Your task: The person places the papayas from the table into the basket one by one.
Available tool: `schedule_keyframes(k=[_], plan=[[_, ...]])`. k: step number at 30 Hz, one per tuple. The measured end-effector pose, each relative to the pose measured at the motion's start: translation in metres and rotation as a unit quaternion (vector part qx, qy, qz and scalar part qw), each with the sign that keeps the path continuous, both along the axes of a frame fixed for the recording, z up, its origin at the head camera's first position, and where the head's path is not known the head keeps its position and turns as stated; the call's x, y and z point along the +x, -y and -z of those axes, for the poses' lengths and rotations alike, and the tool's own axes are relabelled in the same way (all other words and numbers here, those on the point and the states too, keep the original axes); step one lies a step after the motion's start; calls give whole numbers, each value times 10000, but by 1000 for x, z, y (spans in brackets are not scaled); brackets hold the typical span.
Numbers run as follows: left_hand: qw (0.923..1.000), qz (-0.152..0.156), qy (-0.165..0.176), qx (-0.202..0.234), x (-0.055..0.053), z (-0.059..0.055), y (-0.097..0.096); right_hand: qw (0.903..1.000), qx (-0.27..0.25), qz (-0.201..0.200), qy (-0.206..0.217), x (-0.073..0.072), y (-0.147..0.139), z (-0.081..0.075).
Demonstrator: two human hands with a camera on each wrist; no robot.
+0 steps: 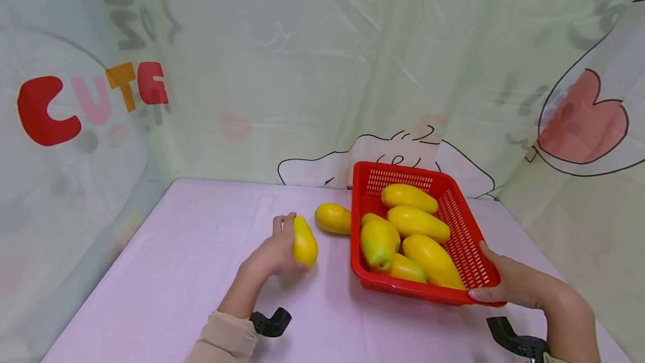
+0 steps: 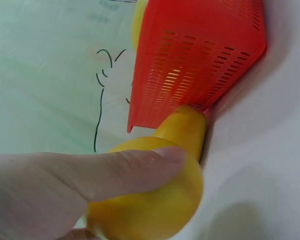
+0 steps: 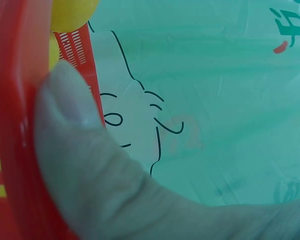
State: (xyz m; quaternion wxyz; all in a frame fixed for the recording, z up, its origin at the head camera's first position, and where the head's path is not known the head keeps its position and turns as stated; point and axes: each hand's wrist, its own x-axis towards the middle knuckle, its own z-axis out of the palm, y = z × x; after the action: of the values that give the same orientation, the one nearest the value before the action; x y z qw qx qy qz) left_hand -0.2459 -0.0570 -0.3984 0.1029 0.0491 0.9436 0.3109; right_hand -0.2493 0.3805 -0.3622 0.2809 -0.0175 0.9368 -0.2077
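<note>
Mangoes fill most of a red basket (image 1: 468, 228) that sits on the pale lilac tabletop (image 1: 176, 256), toward the person's right. Five yellow ones lie piled inside, one with a green blush at the near left. The right hand (image 1: 509, 282) takes the basket's near right corner, thumb laid over the rim and fingers under it; the right wrist view shows that thumb (image 3: 75, 130) pressed flat against the red plastic. The grip looks like a steadying one, so that the light, perforated basket does not slide on the cloth.

The left hand (image 1: 274, 251) lies on the tabletop well left of the basket, its fingers wrapped round a yellow mango (image 1: 304, 242) that stands tilted on its end, still touching or just above the cloth; which, I cannot tell. In the left wrist view a finger (image 2: 115, 172) curls across the fruit, so the grip is clenched on it rather than merely resting.

A second loose mango (image 1: 333, 218) lies on its side between the held one and the basket's left wall, close against the wall as the left wrist view shows it. A printed plastic sheet (image 1: 302, 71) hangs behind and at both sides.
</note>
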Motion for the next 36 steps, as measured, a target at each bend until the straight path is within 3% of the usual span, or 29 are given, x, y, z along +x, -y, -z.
schedule_keyframes(k=[4, 10, 20, 30, 36], plan=[[9976, -577, -241, 284, -4, -3, 3, 10000, -72, 16, 0, 1, -1, 0], [9865, -1314, -599, 767, -7, -9, 4, 10000, 14, -9, -41, 1, -1, 0], [9635, -1968, -1401, 1157, -6, -22, 8, 10000, -12, -8, -62, 2, -1, -1], [9541, -1934, -1836, 1363, -4, -27, 7, 10000, 28, 22, -41, 2, 1, -1], [9376, -1620, -2517, 1769, -4, -28, 3, 10000, 44, 22, -34, 1, 0, 0]])
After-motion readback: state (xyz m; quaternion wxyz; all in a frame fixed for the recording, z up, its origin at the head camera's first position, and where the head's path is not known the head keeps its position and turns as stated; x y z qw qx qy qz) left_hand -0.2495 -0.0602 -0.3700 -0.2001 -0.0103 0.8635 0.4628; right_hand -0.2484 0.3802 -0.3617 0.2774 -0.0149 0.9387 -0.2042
